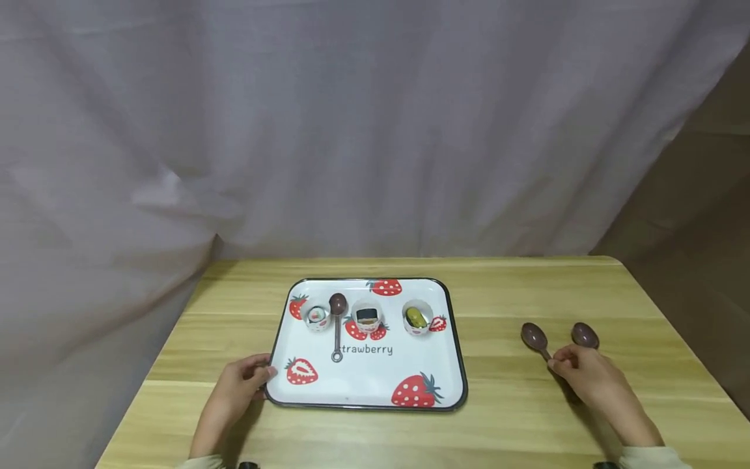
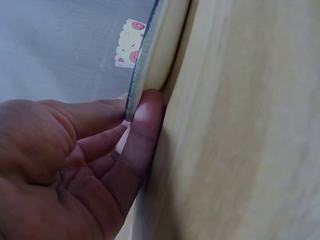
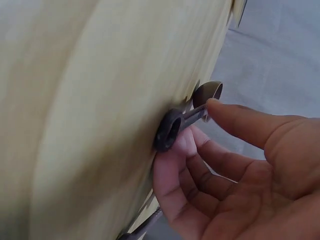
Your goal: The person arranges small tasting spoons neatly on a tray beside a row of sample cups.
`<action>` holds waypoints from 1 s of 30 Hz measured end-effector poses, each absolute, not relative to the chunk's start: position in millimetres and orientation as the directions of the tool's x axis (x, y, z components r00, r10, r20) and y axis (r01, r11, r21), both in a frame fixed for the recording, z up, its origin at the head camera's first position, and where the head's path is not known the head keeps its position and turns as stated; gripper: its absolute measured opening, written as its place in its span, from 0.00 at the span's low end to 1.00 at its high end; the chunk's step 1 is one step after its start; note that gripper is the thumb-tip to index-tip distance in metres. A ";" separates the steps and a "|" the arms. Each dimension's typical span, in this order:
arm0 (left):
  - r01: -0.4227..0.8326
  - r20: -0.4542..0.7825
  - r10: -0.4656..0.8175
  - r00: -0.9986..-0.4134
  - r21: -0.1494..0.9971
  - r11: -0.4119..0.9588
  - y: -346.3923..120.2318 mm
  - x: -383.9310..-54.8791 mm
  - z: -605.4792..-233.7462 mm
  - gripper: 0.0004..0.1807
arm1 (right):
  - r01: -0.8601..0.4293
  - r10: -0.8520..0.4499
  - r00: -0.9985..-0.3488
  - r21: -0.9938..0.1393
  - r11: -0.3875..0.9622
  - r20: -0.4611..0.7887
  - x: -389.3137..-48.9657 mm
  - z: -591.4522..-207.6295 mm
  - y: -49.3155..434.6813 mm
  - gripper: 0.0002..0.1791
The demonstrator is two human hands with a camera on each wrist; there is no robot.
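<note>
My left hand (image 1: pixel 234 391) grips the left edge of a white strawberry-print tray (image 1: pixel 357 384). In the left wrist view the thumb lies over the tray's rim (image 2: pixel 145 65) and a finger is under it. To the right of the tray, my right hand (image 1: pixel 594 378) pinches the handle of a brown spoon (image 1: pixel 534 336), thumb against fingers. The right wrist view shows the ring-shaped handle end (image 3: pixel 170 131) of this spoon close to the tabletop. A second brown spoon (image 1: pixel 585 335) lies just beyond the right hand, its handle mostly hidden by that hand.
On the tray stand three small paper cups: a left one (image 1: pixel 319 328) with a sushi roll piece, a middle one (image 1: pixel 354 318) with a dark-wrapped piece, a right one (image 1: pixel 417 331) with something yellow-green. Another brown spoon (image 1: pixel 338 303) lies between two cups. A grey curtain (image 1: pixel 375 130) hangs behind the wooden table (image 1: pixel 498 417).
</note>
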State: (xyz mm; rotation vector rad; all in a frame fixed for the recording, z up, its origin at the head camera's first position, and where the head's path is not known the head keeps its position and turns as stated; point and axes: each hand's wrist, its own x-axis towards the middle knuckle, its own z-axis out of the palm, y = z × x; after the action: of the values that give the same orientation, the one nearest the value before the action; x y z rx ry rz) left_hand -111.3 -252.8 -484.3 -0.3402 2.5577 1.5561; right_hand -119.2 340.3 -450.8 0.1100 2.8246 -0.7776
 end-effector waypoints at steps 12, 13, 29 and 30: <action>-0.260 -0.223 -0.135 -0.965 0.858 0.444 -250.6 -112.6 -487.0 0.20 | 0.146 0.006 -0.963 -0.504 0.852 -0.269 -120.4 -454.1 344.0 0.14; -0.261 -0.223 -0.137 -0.965 0.857 0.444 -251.5 -112.4 -487.1 0.20 | 0.146 0.005 -0.963 -0.505 0.851 -0.269 -121.3 -454.8 343.3 0.14; -0.272 -0.232 -0.144 -0.962 0.857 0.437 -252.3 -111.6 -485.3 0.20 | 0.137 -0.003 -0.965 -0.514 0.847 -0.262 -120.6 -455.4 337.7 0.14; -0.275 -0.235 -0.145 -0.961 0.855 0.440 -252.5 -111.6 -485.3 0.20 | 0.137 -0.002 -0.965 -0.514 0.847 -0.261 -120.8 -455.5 337.6 0.14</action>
State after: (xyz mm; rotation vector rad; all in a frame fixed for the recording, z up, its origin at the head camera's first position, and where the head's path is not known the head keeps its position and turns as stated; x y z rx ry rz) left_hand -111.6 -252.5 -485.3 -0.3752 2.5565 1.5543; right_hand -120.8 337.6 -455.5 0.1028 2.7724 -0.7995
